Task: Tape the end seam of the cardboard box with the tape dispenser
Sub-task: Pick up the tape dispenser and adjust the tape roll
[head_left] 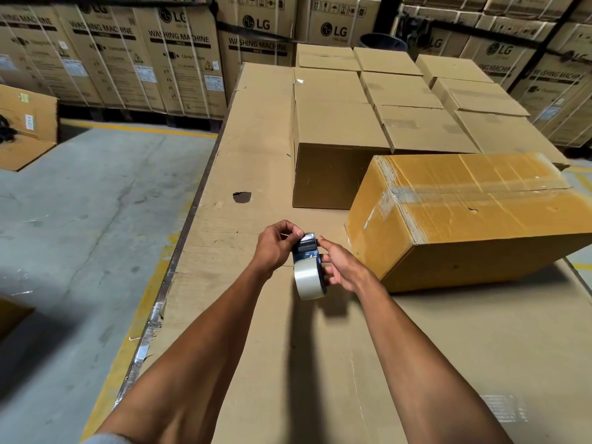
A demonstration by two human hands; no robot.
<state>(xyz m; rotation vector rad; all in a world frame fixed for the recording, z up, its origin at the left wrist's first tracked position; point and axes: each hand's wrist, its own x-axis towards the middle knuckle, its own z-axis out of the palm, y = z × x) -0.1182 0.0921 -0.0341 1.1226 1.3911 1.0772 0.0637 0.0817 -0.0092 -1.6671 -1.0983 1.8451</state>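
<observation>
Two hands: both meet on one tape dispenser (309,264), held in the air above the work surface, forearms stretched forward and converging.
Tape dispenser: a dark, glossy frame carrying a roll of clear tape (307,282); the roll hangs at the lower, nearer end, the dark head points up and away from the person.
Left hand (277,246): on the left side of the dispenser head, wrist bent inward, fingers curled; thumb and fingertips pinch at the top edge of the head, where the tape end appears to sit, though the end itself is too small to make out.
Right hand (341,262): on the right side of the dispenser, fingers wrapped around its body behind the roll, index finger laid along the upper edge; a closed, carrying grip.
Cardboard box (464,216): just right of and beyond the right hand, lying askew on the surface; yellower than its neighbours, its top seam covered by a worn strip of clear tape that folds over the near-left end face; edges frayed. Neither hand touches it.
Work surface (256,331): flat cardboard sheets under the hands, with a small dark hole beyond the left hand.
Plain boxes (336,123): rows of closed brown cartons beyond the hands, behind the yellow box.
Floor (80,203): grey concrete with yellow lines, left of the left arm.
Background: stacked cartons (179,59) printed "LG" and "WASHING MACHINE", far beyond the hands.
</observation>
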